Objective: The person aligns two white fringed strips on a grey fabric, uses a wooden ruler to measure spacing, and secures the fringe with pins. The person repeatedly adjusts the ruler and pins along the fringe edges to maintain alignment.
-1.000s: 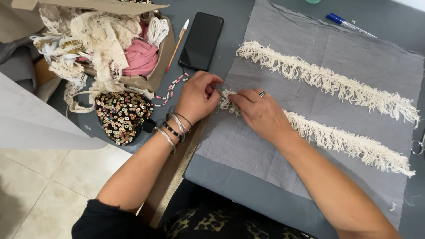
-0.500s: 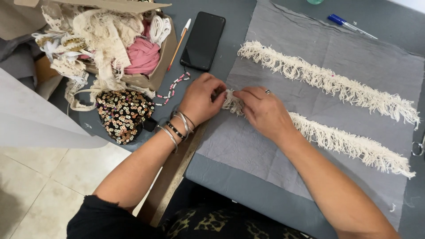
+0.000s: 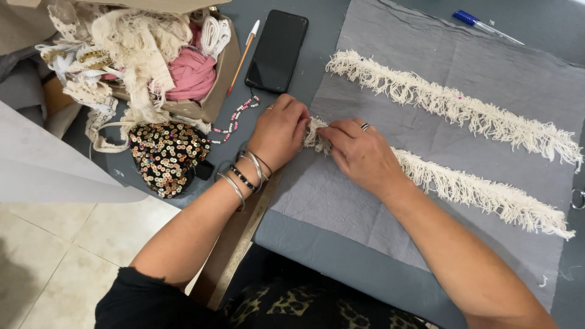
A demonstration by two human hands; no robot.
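Two strips of cream fringe trim lie across a grey cloth (image 3: pixel 341 201) spread on the dark table (image 3: pixel 329 55), and both hands work at the near strip's left end. The left hand (image 3: pixel 279 131) is curled, its fingertips pressed together on the bunched end of the near fringe strip (image 3: pixel 481 192), with several bangles (image 3: pixel 244 176) stacked around the wrist. The right hand (image 3: pixel 359 155) faces it, fingers bent and pinching the same tuft from the other side; a ring (image 3: pixel 365 127) sits on one finger. The two hands almost touch over the fringe end, so the exact grip underneath is hidden. From there the near strip runs to the right and toward the cloth's lower right corner. The far fringe strip (image 3: pixel 451 106) lies roughly parallel above it, well apart from both hands. Just beyond the left hand rests a black phone (image 3: pixel 277 52), screen dark, with a pencil (image 3: pixel 242 56) beside it and a short beaded string (image 3: pixel 236 119) between phone and wrist. Further left stands a cardboard box (image 3: pixel 216 91) heaped with cream lace and a pink bundle (image 3: pixel 190 73), and near its front lies a sequinned pouch (image 3: pixel 167 157). A blue pen (image 3: pixel 484 25) lies at the cloth's far edge. A metal ruler (image 3: pixel 241 250) lies along the table's near edge, beneath the left forearm.
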